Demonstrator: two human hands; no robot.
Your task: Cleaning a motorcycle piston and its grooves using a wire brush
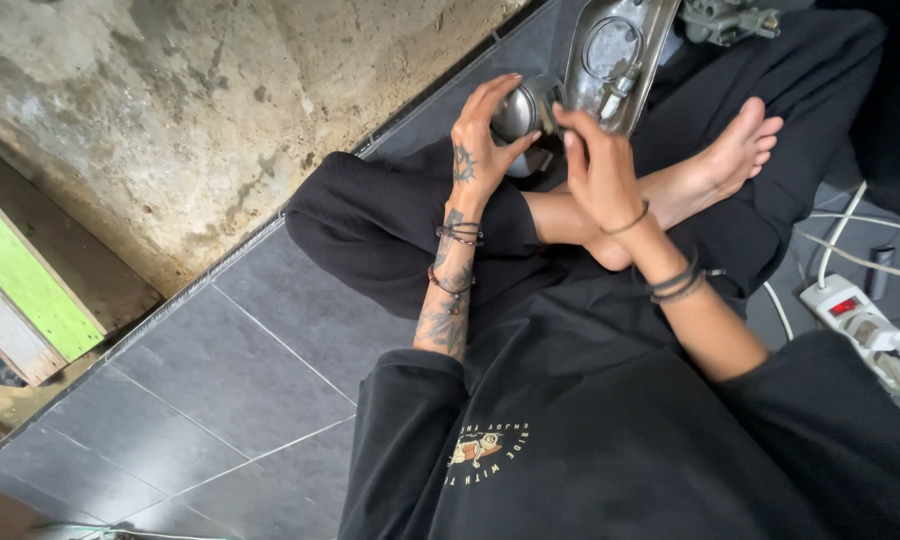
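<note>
The person sits cross-legged on a floor of dark grey tiles [240,370], looking down at both hands raised in front of the knees. The left hand [482,135] is closed around a small round metal part [518,110], rounded and shiny, with the thumb below it and the fingers curled over its top and far side; the forearm behind it carries tattoos and several dark bracelets. The right hand [598,165] sits just beside the left, its fingertips pressed to the near edge of the same round part and to the lower end of a larger grey metal housing [620,55] that rises away from the hands toward the top of the view. Whether the right hand truly grips or only steadies cannot be told, since its fingers are seen from the back. The round part lies between the two hands, touching the housing's lower end. Beyond the right hand a bare foot [735,155] rests across black trousers. Well to the right of the right wrist a white power strip [865,325] with a red switch lies on the floor, white cables running off it. Far to the left of the left hand stands a rough concrete wall [170,110], with a green board [25,280] leaning at its foot
</note>
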